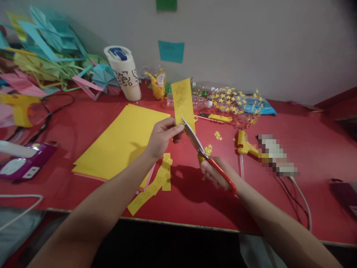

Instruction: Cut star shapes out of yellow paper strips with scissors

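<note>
My left hand pinches the lower end of a yellow paper strip, which stands upright with stars drawn on it in pencil. In my right hand is a pair of scissors with red handles. Their blades point up and left, and the tips reach the strip beside my left thumb. More yellow strips with drawn stars lie on the red table below my left wrist. Small cut-out yellow stars are gathered in little piles beyond the scissors.
Yellow paper sheets are stacked at left, near a white tumbler. Behind lie a yellow cutter knife, a clear plastic bottle and a star-covered clear bottle. A yellow glue gun lies right; folded paper shapes are heaped far left.
</note>
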{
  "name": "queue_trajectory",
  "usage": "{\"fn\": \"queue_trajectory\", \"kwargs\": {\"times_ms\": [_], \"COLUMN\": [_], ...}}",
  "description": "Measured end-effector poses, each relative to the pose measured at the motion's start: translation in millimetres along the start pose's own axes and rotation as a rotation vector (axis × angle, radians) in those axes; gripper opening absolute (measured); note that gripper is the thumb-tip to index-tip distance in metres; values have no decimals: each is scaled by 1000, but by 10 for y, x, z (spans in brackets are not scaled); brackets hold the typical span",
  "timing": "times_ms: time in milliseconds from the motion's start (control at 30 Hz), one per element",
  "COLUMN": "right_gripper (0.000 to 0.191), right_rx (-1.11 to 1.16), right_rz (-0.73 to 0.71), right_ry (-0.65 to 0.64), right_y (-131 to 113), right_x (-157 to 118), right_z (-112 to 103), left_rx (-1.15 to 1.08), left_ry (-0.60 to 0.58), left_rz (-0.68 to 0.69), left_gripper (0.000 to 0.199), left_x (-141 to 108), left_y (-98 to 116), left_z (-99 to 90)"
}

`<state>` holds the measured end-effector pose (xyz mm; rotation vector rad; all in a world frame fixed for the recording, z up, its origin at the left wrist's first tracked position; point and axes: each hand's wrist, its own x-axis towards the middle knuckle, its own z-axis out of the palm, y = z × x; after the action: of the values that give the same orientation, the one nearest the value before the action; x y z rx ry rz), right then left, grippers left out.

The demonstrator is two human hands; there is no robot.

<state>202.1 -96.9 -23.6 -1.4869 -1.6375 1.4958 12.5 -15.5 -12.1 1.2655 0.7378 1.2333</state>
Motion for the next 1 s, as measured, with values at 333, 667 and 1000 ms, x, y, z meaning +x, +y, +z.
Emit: {"fn": "queue_trajectory", "kwargs": {"times_ms": [333, 667, 1000], "right_gripper": [53, 54, 52], "right_rx": [-22, -23, -21], "right_rz": [1, -32, -32], "right_ry": [10, 6, 11], "right_y": [-5, -59, -20], "right_x": [-1, -5, 6], "right_z": [8, -25, -45], "left_rx": [-34, -10, 3], "left_ry": [-3, 3, 67], "left_rz": [-36, -49, -10], "left_gripper": [17, 17, 14], "left_x": [-10, 9, 35], "left_y": [21, 63, 100], "left_z": [11, -8, -50]}}
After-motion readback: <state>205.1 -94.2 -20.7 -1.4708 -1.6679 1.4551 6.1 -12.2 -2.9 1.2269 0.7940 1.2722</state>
